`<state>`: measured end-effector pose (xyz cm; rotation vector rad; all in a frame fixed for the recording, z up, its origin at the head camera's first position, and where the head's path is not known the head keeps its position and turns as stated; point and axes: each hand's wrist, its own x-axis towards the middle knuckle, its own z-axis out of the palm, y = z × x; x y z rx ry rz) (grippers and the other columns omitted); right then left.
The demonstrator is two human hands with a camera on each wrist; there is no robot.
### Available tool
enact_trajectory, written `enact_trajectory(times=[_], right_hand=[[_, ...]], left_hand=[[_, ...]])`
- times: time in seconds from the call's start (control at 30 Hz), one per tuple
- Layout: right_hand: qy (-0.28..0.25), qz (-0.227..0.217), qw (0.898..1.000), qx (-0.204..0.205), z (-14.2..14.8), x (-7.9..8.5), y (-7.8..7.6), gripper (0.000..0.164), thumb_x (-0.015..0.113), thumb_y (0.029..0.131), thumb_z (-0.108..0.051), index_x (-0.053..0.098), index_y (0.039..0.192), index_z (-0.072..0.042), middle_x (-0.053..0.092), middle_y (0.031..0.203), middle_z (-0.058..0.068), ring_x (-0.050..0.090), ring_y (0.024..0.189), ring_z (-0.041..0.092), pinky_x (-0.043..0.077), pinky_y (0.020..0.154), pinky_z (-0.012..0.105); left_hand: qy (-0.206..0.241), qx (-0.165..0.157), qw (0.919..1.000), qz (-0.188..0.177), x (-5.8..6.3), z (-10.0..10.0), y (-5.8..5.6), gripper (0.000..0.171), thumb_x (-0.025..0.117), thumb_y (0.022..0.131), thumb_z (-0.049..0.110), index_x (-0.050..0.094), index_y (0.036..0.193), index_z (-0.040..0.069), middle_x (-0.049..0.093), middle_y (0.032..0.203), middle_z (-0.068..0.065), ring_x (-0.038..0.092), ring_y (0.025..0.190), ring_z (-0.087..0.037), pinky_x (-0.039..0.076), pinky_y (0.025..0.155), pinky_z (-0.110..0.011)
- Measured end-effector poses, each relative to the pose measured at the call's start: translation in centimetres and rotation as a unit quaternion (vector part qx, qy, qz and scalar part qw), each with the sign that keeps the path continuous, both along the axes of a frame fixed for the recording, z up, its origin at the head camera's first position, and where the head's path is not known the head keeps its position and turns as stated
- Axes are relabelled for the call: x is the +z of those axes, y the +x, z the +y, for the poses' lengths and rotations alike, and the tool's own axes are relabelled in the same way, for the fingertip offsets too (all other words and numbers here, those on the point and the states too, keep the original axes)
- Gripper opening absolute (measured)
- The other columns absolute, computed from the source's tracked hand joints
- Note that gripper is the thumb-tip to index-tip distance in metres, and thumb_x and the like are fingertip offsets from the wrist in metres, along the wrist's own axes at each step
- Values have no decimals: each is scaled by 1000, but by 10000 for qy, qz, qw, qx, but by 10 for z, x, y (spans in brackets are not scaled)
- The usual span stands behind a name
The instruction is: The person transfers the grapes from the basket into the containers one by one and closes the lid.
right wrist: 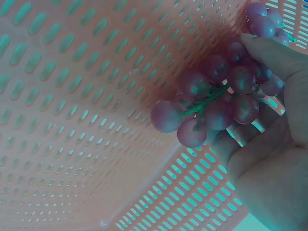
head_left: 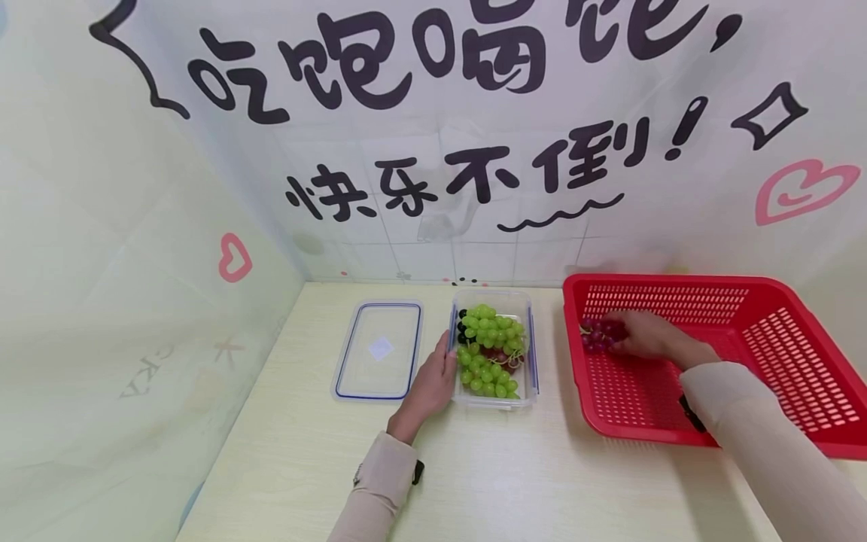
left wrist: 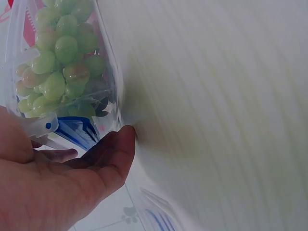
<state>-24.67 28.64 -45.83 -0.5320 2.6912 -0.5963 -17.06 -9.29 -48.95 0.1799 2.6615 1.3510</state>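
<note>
A clear plastic container (head_left: 528, 354) stands mid-table, filled with green grapes (head_left: 489, 350) and a few dark ones. My left hand (head_left: 433, 384) rests against its left wall with straight fingers; the left wrist view shows the palm (left wrist: 62, 178) beside the container's wall (left wrist: 108, 72) and the green grapes (left wrist: 60, 53) inside. At the right, my right hand (head_left: 643, 335) reaches into the red slotted basket (head_left: 779, 354) and holds a bunch of purple grapes (head_left: 599, 335). In the right wrist view its fingers (right wrist: 269, 53) curl round the purple bunch (right wrist: 216, 101) above the basket floor (right wrist: 86, 120).
The container's clear lid with a blue seal (head_left: 378, 349) lies flat to the left of the container. A decorated wall (head_left: 433, 150) with large black lettering rises behind the pale table (head_left: 515, 474); another wall closes the left side.
</note>
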Motion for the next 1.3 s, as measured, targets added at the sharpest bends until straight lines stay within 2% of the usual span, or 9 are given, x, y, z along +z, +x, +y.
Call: enact_trajectory(times=[0.33,0.53,0.7,0.83,1.03,1.3], right_hand=[[-681,-371,9961,-430,6,2,2,48,70,89,-10,57,133,4,62,120,26,60,95,29,58,82,46],[-963,-527,9916,-691,9,6,2,49,68,93,-14,55,136,4,59,124,28,61,95,28,59,81,42],[-1122,-613,9875,-924,11,11,2,51,65,95,-17,51,139,5,57,127,30,61,100,32,58,85,46],[-1237,-541,9851,-1067,12,15,2,50,64,96,-20,52,138,4,57,124,29,59,102,34,57,83,43],[-1623,-643,9760,-1301,16,26,3,57,68,94,-29,50,141,-2,50,134,26,52,113,37,56,89,45],[-1954,-786,9667,-1453,20,39,3,62,68,94,-32,44,144,-5,46,135,23,48,114,34,58,79,32]], left_hand=[[-15,-1,10000,-43,1,1,0,55,27,110,23,10,159,3,29,157,-27,30,145,-41,27,118,-53],[-80,15,10000,-43,2,2,0,55,27,110,24,11,159,3,30,156,-27,31,144,-41,27,118,-53],[-58,32,10000,-19,4,2,1,55,27,110,24,12,159,3,32,155,-28,33,143,-43,29,117,-54],[-74,47,10000,-4,3,2,2,54,27,110,23,13,158,2,32,155,-28,33,143,-43,29,117,-54],[-73,34,10000,6,2,1,0,54,27,110,22,13,158,2,33,155,-29,33,142,-43,29,117,-55],[-75,11,10000,47,1,1,1,54,27,110,21,13,158,1,33,154,-29,33,142,-43,30,117,-55]])
